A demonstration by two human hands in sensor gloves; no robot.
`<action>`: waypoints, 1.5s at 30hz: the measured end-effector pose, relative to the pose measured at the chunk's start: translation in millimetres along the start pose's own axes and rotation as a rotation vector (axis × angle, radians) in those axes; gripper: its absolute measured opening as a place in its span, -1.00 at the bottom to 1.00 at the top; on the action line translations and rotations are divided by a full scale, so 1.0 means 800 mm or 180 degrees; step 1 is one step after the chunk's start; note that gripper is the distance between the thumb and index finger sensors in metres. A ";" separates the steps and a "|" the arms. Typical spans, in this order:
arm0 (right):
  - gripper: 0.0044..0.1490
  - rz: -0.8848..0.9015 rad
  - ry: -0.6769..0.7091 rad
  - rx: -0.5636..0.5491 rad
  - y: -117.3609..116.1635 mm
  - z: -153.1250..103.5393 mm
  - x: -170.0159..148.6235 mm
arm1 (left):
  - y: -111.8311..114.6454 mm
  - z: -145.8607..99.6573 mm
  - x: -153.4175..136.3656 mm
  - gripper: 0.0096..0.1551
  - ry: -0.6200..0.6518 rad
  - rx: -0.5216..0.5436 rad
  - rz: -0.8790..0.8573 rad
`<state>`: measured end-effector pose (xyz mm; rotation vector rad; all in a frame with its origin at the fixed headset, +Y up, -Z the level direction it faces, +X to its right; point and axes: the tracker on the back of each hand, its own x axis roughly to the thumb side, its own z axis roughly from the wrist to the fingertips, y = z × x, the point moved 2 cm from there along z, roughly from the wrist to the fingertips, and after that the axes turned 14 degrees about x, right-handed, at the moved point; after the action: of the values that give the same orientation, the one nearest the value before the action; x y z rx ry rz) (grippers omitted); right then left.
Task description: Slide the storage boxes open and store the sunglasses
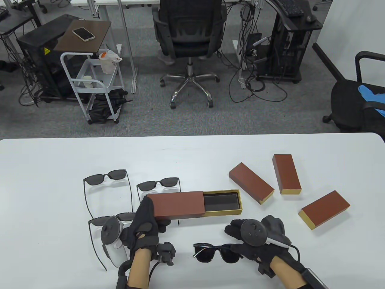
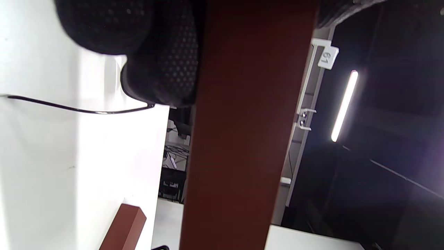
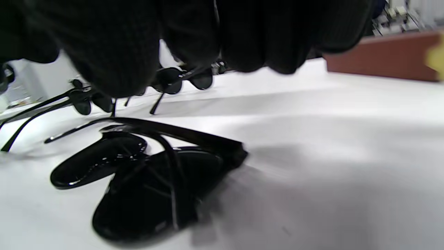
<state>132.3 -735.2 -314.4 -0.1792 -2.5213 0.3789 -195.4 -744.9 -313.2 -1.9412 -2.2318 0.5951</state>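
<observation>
A brown slide box lies mid-table; its sleeve (image 1: 177, 206) stays left and the gold-edged drawer (image 1: 222, 203) is slid out to the right, empty. My left hand (image 1: 155, 212) grips the sleeve's left end; the sleeve (image 2: 242, 139) fills the left wrist view under my fingers (image 2: 159, 62). Folded black sunglasses (image 1: 215, 253) lie on the table near the front. My right hand (image 1: 236, 240) is over their right end; in the right wrist view my fingers (image 3: 114, 45) hang just above the sunglasses (image 3: 152, 184). Whether they touch is unclear.
Three more sunglasses lie unfolded at left: one at the back (image 1: 105, 177), one behind the box (image 1: 158, 184), one partly under my left hand (image 1: 111, 219). Three closed brown boxes lie at right (image 1: 251, 183), (image 1: 286, 173), (image 1: 324, 209).
</observation>
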 end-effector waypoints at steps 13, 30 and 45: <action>-0.48 -0.0885 -0.0018 -0.0075 -0.024 0.019 0.054 | -0.003 0.008 -0.010 -0.11 -0.0054 0.0034 0.0020; -0.53 -0.0788 -0.0024 -0.0306 0.023 -0.007 0.054 | -0.009 0.015 -0.019 -0.10 -0.0076 0.0107 0.0068; -0.53 -0.1466 -0.0556 -0.0872 0.181 -0.036 0.056 | -0.004 0.014 -0.023 -0.10 -0.0105 0.0055 0.0104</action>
<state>117.8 -581.6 -312.4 0.3414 -2.6746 -0.1416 -199.3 -765.9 -319.3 -1.9774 -2.2104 0.6533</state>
